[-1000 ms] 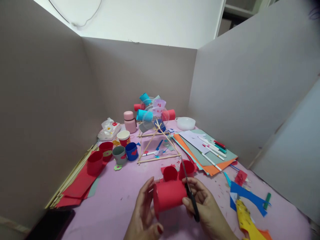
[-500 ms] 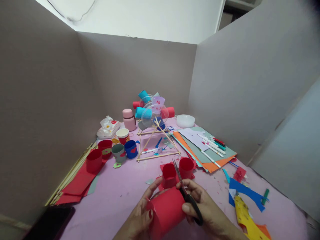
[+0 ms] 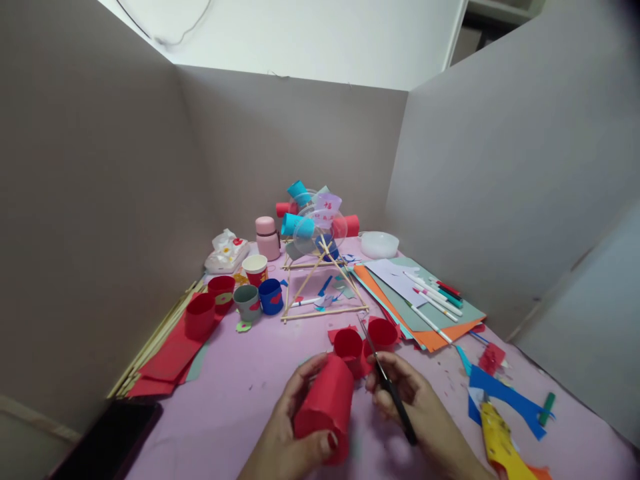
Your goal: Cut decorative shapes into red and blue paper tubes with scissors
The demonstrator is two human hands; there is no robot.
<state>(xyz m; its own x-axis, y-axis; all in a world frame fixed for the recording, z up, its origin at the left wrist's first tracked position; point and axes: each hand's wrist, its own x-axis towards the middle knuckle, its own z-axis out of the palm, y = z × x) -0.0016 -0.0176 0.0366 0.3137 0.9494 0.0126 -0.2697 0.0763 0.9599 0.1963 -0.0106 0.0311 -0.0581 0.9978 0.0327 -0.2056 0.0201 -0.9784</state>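
1. The left hand [image 3: 293, 433] is bare, with slim fingers.
2. Its thumbnail [image 3: 331, 440] wears glossy red polish (the only nail seen clearly).
3. The right hand [image 3: 417, 407] is bare too, fingers long and slender.
4. Both forearms [image 3: 453, 460] show bare down to the lower edge of view.

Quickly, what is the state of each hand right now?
Left hand: closed around the red paper cylinder.
Right hand: closed on the scissors.
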